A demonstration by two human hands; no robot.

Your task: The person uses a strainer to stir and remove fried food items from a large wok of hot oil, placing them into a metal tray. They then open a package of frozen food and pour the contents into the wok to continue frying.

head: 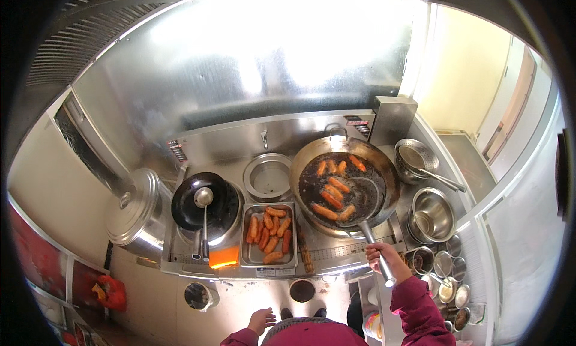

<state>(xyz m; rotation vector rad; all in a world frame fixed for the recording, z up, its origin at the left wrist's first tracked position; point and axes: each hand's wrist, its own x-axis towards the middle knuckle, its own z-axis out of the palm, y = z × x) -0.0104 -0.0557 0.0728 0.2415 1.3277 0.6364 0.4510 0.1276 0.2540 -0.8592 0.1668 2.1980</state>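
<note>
My right hand (379,257) grips the metal handle of a strainer or skimmer (368,231), whose round head lies in the dark oil of a large wok (302,159). Several browned, sausage-shaped pieces (333,196) float in the oil, mostly left of the strainer's rim. My left hand (262,320) hangs low near my body with nothing seen in it. In front of it, on the stove, a rectangular steel tray (243,231) holds more browned pieces (272,244). The fine detail of the strainer under the oil is hard to see.
A black wok (182,206) with a ladle (204,196) stands left, beside a lidded pot (137,202). A round basin (268,176) is set behind the tray. Colanders (432,155), steel bowls (433,213) and seasoning containers (443,261) line the right side. Buckets (302,291) stand below the stove's front edge.
</note>
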